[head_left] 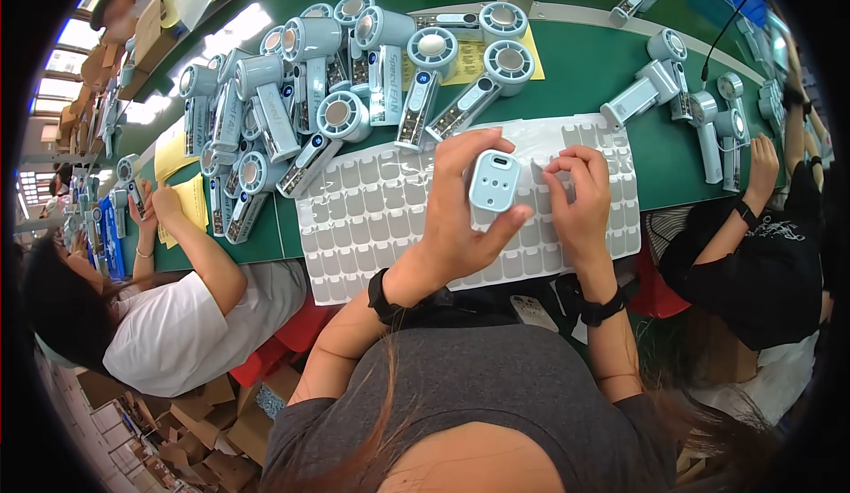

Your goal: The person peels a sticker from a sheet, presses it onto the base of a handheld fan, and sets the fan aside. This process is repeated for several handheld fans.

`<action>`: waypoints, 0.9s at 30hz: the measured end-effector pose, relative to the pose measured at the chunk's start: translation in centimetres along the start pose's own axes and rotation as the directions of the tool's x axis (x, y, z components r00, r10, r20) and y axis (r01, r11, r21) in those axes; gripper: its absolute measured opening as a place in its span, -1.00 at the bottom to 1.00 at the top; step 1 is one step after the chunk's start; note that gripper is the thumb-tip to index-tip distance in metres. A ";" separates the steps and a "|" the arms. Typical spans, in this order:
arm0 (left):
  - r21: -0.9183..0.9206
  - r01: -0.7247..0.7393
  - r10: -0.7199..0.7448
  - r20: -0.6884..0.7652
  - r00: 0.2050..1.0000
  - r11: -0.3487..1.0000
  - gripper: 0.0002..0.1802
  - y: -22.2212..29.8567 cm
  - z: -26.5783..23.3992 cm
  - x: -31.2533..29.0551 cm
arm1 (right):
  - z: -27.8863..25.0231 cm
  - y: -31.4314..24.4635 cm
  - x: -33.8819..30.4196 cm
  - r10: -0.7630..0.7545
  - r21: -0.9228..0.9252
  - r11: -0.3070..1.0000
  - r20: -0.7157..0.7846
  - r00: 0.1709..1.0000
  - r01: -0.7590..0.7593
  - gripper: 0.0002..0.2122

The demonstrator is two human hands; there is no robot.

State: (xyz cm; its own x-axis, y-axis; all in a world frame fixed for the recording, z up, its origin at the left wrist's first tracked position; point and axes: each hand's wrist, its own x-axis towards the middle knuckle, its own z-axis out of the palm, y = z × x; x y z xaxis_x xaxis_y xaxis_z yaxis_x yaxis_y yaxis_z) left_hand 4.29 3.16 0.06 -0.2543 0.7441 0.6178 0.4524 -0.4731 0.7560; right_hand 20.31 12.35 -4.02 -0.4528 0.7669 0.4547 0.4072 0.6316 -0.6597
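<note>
My left hand [443, 227] is wrapped round a light blue handheld fan [494, 181], its base turned up to me. That base shows a port slot and several small holes; the rest of the fan is hidden behind it. Close by on the right, my right hand [581, 205] has thumb and fingers pinched together on a small grey sticker [537, 173], apart from the base. Beneath both hands lies a white sheet of grey stickers [354, 219] in rows, with a bare white stretch near its top edge.
Many light blue handheld fans [343, 118] are heaped on the green table [567, 59] beyond the sheet, some over yellow paper [531, 43]. More fans [642, 95] lie to the right. A co-worker in white [204, 316] sits at left, another in black [753, 254] at right.
</note>
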 end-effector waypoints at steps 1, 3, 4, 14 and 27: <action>0.025 -0.019 0.019 0.034 0.999 1.000 -0.28 0.1 -0.2 0.2 | -0.3 -0.4 0.1 0.024 0.064 0.998 0.007 1.000 -0.025 -0.91; 0.069 -0.057 0.050 0.106 0.993 0.996 -0.28 0.3 -0.6 0.4 | -1.5 -1.5 0.3 0.051 0.129 0.990 0.018 0.999 -0.053 -0.90; 0.070 -0.054 0.046 0.107 0.993 0.996 -0.28 0.3 -0.6 0.4 | -2.6 -2.5 0.7 0.216 0.375 0.897 0.092 0.972 -0.235 -0.90; -0.053 -0.032 0.037 0.108 0.993 0.998 -0.28 0.5 0.4 -0.3 | -7.6 -9.2 5.1 0.335 0.667 0.345 0.570 0.751 -0.660 -0.67; 0.056 -0.095 0.084 0.167 0.982 0.994 -0.37 0.8 0.1 -0.1 | -7.1 -9.5 5.0 0.304 0.652 0.473 0.510 0.805 -0.592 -0.61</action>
State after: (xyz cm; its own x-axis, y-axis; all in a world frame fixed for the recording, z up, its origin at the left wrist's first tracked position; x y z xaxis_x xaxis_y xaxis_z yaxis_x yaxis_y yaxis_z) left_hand 4.73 2.76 0.56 -0.0691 0.7697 0.6347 0.5220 -0.5142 0.6805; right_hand 19.82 10.98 8.76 -0.6455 0.7509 -0.1396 -0.0564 -0.2292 -0.9717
